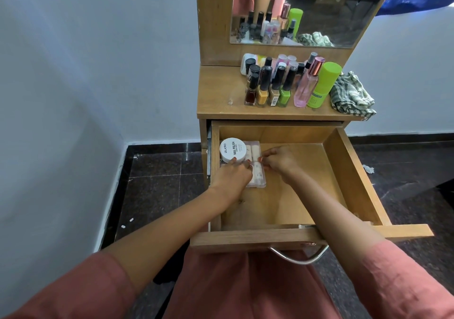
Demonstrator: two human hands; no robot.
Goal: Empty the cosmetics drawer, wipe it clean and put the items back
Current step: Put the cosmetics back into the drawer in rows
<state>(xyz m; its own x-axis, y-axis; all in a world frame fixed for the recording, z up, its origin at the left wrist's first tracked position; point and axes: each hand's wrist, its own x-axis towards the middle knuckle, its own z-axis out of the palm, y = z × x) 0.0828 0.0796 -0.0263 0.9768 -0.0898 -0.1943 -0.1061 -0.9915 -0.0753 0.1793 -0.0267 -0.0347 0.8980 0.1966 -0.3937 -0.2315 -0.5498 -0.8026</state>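
Observation:
The wooden drawer [348, 171] is pulled out below the dresser top. In its far left corner lies a clear plastic case [256, 151] with pale tubes inside, and a round white "nail polish" jar [233, 149] rests on the case. My left hand [232, 175] lies on the case's near end, its fingers curled over it and touching the jar. My right hand [280, 162] pinches the case's right edge with its fingertips. The drawer's floor to the right is bare wood.
On the dresser top [216, 97] stand several nail polish bottles [267, 85], a pink spray bottle [305, 88] and a green can [321, 85]. A checked cloth [351, 95] lies at the right edge. A mirror [307, 8] stands behind. The drawer's metal handle [298, 257] hangs near my lap.

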